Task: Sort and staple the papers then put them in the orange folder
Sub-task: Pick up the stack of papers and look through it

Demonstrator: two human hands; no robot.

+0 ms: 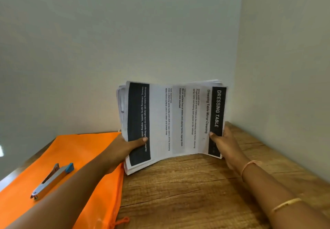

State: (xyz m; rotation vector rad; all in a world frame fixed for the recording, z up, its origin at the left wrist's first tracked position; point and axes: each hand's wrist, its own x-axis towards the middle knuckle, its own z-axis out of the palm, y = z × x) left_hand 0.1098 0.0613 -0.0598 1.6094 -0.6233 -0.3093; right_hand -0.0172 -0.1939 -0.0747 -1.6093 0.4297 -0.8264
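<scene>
On the wooden table (196, 193), near the corner of the walls, a thick stack of papers (171, 121) stands on its long edge, bowed toward the camera. The left hand (125, 146) grips its left end, thumb across the dark band there. The right hand (223, 143) pinches the right end, thumb on the dark header. The fingers behind the sheets are hidden.

This looks like the sorting step: the sheets are being squared up on the tabletop, and nothing appears stapled yet. Next, the stack likely needs laying flat and splitting into sets, with one hand freed for the stapler (53, 180). It lies on the orange folder (80, 157), flat at the left and well apart from the papers' middle.

Turned sideways, the top sheet reads "DRESSING TABLE", then "Dressing Table Mirror Cleaning". Lower lines mention a cleaning spray bottle and a cloth; the smallest headings are too blurred to read.
</scene>
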